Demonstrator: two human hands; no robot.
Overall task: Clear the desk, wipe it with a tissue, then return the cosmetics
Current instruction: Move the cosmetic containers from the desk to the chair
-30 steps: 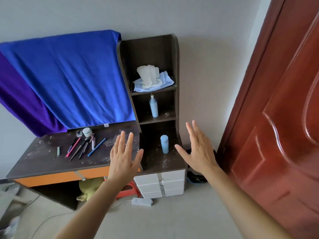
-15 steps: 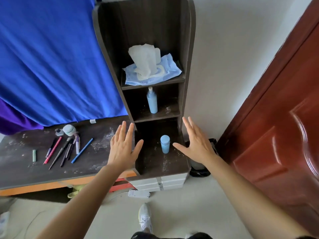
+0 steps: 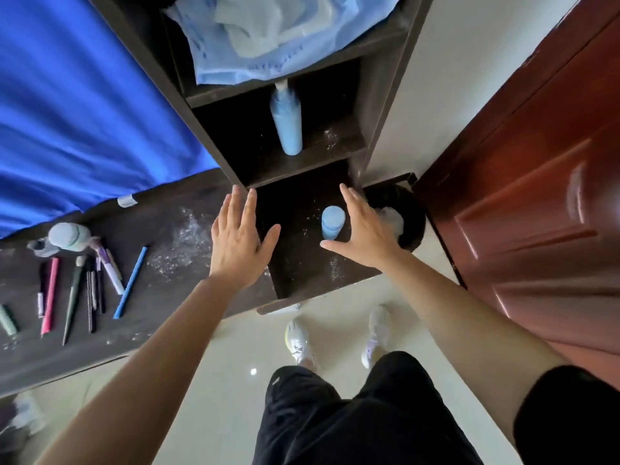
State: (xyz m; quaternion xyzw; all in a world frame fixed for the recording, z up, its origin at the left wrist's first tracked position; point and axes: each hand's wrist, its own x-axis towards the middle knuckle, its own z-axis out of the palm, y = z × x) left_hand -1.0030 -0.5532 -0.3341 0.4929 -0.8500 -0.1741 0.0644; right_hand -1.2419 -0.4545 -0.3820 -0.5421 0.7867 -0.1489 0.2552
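A small light-blue bottle [image 3: 332, 222] stands on the dusty bottom shelf of the dark shelf unit [image 3: 298, 273]. My right hand [image 3: 365, 231] is spread open just right of it, thumb reaching under its near side, not gripping. Over the shelf's left edge, my left hand [image 3: 236, 245] hovers flat with fingers straight. A taller blue spray bottle [image 3: 287, 124] stands on the shelf above. A blue tissue pack [image 3: 285, 31] with a white tissue lies on the top shelf. Pencils and brushes [image 3: 84, 286], a round jar [image 3: 68, 236] and a green stick [image 3: 7, 318] lie on the dusty desk [image 3: 174, 250].
A blue cloth [image 3: 77, 105] hangs behind the desk. A black bin [image 3: 407, 213] with white waste stands between the shelf unit and the red-brown door [image 3: 536, 196]. My legs and white shoes [image 3: 298, 340] are on the pale floor below.
The view has moved in closer and tilted down. Both hands have moved towards the bottom shelf, and my right hand now sits right beside the small blue bottle.
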